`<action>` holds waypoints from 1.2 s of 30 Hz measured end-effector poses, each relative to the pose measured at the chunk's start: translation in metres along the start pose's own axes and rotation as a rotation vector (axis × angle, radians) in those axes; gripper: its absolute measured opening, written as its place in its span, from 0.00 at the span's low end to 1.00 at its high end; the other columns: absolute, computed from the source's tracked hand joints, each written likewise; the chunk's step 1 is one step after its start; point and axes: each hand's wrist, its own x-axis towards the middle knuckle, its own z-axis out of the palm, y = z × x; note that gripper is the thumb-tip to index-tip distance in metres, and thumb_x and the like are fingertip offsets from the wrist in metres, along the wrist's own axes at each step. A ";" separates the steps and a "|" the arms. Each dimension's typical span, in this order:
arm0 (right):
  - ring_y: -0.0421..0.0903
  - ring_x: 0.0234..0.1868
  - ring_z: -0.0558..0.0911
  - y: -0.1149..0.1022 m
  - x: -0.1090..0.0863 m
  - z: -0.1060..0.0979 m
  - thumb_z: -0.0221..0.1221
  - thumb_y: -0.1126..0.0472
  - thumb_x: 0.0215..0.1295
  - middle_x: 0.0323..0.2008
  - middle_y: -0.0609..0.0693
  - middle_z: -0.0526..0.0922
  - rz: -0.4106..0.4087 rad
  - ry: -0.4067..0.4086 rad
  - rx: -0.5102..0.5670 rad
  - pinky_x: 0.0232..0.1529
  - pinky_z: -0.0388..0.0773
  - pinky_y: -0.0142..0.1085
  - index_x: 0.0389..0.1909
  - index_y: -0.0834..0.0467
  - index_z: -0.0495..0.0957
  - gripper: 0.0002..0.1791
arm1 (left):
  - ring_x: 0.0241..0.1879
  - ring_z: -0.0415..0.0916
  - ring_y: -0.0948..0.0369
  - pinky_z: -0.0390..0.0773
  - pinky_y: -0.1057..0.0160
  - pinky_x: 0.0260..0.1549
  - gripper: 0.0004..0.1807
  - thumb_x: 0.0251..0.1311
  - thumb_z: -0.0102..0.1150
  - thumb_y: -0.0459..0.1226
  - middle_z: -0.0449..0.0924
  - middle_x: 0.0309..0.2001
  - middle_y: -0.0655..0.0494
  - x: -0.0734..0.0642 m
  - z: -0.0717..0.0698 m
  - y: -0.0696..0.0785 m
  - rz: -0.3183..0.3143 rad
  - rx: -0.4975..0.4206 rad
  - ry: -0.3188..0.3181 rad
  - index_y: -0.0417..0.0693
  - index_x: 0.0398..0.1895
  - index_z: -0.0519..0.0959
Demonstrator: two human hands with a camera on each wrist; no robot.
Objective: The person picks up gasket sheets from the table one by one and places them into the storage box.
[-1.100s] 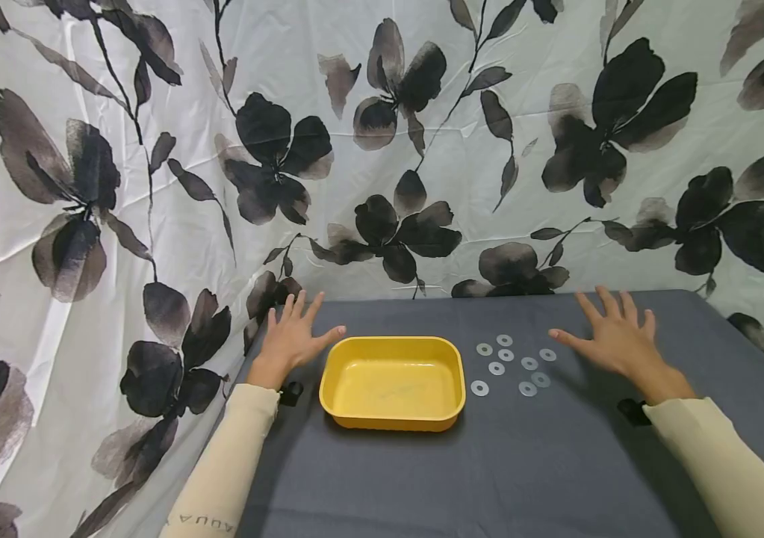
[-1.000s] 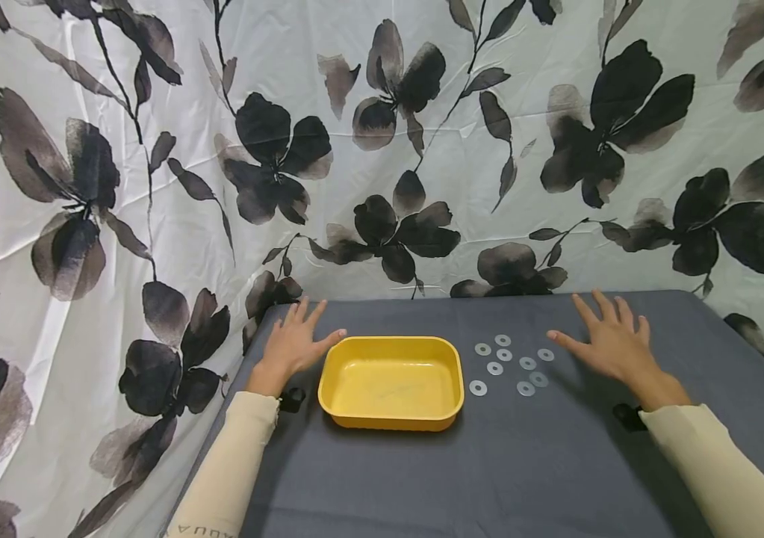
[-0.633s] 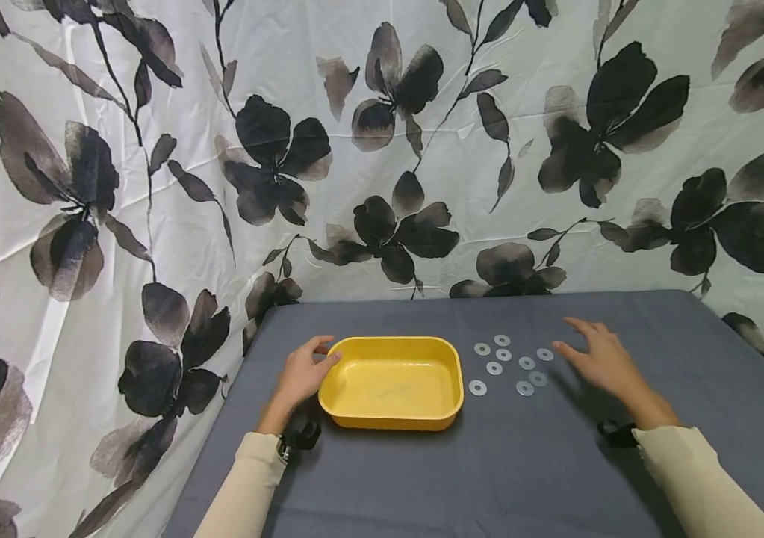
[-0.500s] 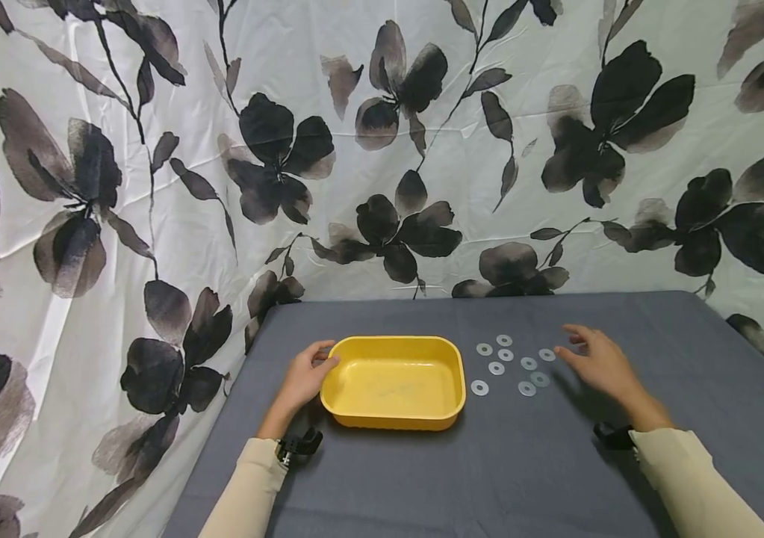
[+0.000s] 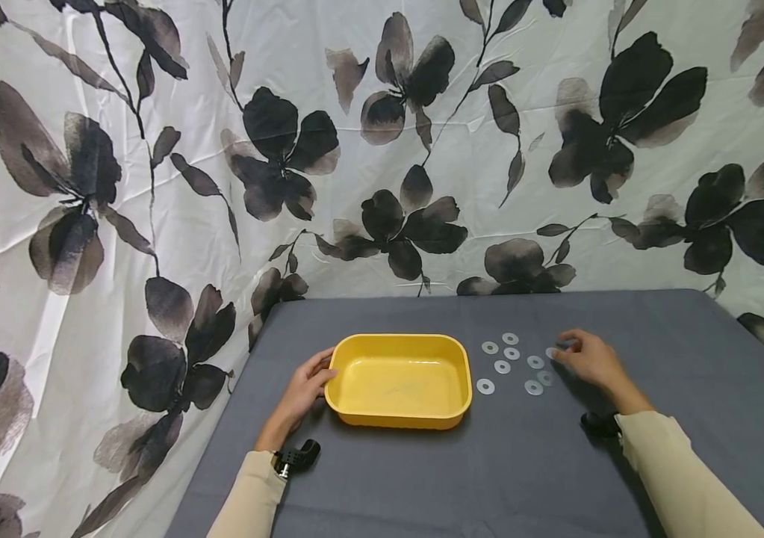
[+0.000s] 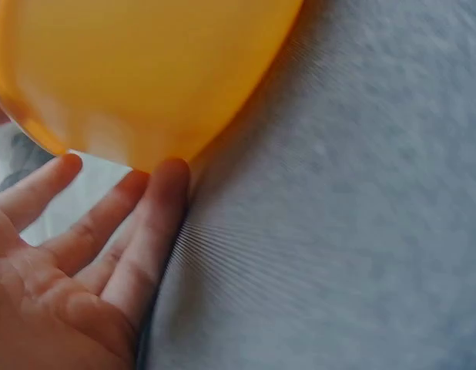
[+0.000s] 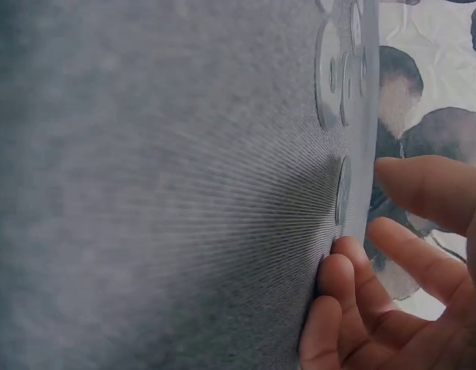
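A shallow yellow plastic tray (image 5: 398, 418) stands on the grey-covered table. My left hand (image 5: 302, 388) holds its left end, thumb at the rim and fingertips against the outer wall; in the left wrist view the fingers (image 6: 157, 231) meet the wall from outside. Several flat metal washers (image 5: 485, 386) lie loosely spread to the right of the tray. Over the rightmost washer (image 7: 343, 190) my right hand (image 5: 590, 362) is lowered. In the right wrist view, thumb and fingers are apart around that washer, which lies flat on the cloth; the other fingertips rest on the cloth.
Grey cloth (image 5: 422, 478) covers the table. A white curtain with dark flowers (image 5: 415, 224) hangs behind and to the left of it. Each wrist wears a black camera mount, the left one (image 5: 301, 454) near the tray's front left corner.
From spread fingers above the table, both hands have come down. The left has closed in on the tray's left end; the right has reached the rightmost washer, its fingers drawn closer together.
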 end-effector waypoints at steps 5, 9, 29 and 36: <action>0.64 0.44 0.81 -0.002 0.004 -0.003 0.59 0.51 0.72 0.53 0.76 0.77 0.003 -0.024 -0.039 0.37 0.80 0.50 0.63 0.72 0.72 0.31 | 0.61 0.77 0.43 0.85 0.66 0.40 0.30 0.73 0.54 0.35 0.71 0.71 0.41 -0.003 -0.001 -0.003 0.021 -0.045 -0.026 0.54 0.77 0.66; 0.60 0.40 0.81 -0.005 0.007 -0.004 0.61 0.54 0.70 0.49 0.73 0.79 0.011 -0.031 -0.063 0.34 0.79 0.46 0.59 0.72 0.74 0.27 | 0.66 0.74 0.42 0.84 0.67 0.42 0.31 0.73 0.53 0.35 0.68 0.74 0.42 -0.005 -0.002 -0.004 0.020 -0.059 -0.033 0.56 0.78 0.65; 0.61 0.42 0.75 -0.012 0.017 -0.004 0.64 0.58 0.63 0.40 0.64 0.77 0.065 -0.039 -0.112 0.41 0.72 0.51 0.44 0.68 0.71 0.19 | 0.57 0.81 0.56 0.85 0.65 0.45 0.32 0.72 0.55 0.39 0.69 0.73 0.44 -0.003 -0.004 -0.006 0.012 -0.058 -0.041 0.60 0.78 0.64; 0.66 0.45 0.78 -0.009 0.010 -0.001 0.64 0.55 0.65 0.45 0.66 0.80 0.013 0.008 -0.163 0.40 0.72 0.57 0.50 0.66 0.73 0.21 | 0.60 0.79 0.54 0.85 0.65 0.45 0.33 0.72 0.55 0.38 0.68 0.74 0.44 -0.004 -0.004 -0.006 0.015 -0.058 -0.048 0.58 0.79 0.63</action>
